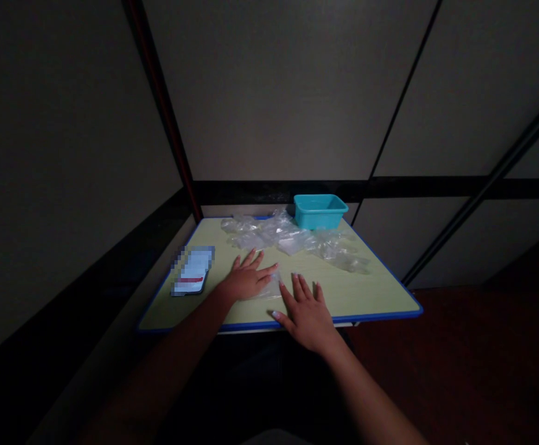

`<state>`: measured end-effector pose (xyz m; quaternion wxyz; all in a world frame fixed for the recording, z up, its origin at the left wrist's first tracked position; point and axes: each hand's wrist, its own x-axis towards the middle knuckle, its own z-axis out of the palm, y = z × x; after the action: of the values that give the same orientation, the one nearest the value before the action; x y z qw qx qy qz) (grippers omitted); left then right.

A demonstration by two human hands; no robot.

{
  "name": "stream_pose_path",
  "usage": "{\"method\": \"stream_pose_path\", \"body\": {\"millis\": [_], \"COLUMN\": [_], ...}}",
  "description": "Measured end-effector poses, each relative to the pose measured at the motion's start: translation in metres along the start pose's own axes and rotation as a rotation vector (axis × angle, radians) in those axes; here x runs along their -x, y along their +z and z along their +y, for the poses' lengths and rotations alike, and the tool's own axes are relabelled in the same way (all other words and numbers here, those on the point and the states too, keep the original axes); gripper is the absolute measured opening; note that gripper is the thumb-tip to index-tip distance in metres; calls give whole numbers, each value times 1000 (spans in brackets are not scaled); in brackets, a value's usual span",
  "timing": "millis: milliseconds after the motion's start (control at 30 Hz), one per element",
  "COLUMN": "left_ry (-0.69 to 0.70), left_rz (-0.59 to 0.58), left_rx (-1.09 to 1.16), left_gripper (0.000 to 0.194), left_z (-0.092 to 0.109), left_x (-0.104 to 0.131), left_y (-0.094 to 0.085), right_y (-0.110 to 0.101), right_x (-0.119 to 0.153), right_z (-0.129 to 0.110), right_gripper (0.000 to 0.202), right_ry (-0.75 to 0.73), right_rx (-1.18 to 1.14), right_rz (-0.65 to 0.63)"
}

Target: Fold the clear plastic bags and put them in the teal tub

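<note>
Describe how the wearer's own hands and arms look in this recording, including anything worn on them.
The left hand and right hand are both ungloved, with slender fingers. Both forearms are bare where they show, with no sleeve, watch or bracelet visible. It is too dim to tell whether the nails are polished.

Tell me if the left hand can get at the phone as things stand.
Likely yes: only bare tabletop shows between the left hand and the phone; it rests partly on clear plastic.
</note>
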<state>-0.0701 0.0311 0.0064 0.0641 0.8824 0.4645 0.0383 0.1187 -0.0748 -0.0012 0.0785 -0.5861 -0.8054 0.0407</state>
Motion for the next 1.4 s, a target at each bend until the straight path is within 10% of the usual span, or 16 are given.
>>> {"method": "stream_pose_path", "body": {"millis": [300, 667, 933, 1400], "left_ry": [38, 71, 61, 43], "left_rz": [177, -6, -48, -103], "left_rx": [-32, 35, 61, 54], "left_gripper": [51, 75, 80, 88], "left_z": [5, 3, 6, 3], "left_x": [8, 11, 12, 11], "left_y": [-8, -2, -5, 1], "right_y": [4, -18, -57, -23], "right_x": [-3, -22, -100, -132], "right_z": [-1, 12, 47, 46], "right_gripper": [81, 72, 40, 22], "right_ry": [79, 123, 100, 103], "right_rx": [-24, -23, 28, -168], "right_rz": [26, -77, -158, -121]}}
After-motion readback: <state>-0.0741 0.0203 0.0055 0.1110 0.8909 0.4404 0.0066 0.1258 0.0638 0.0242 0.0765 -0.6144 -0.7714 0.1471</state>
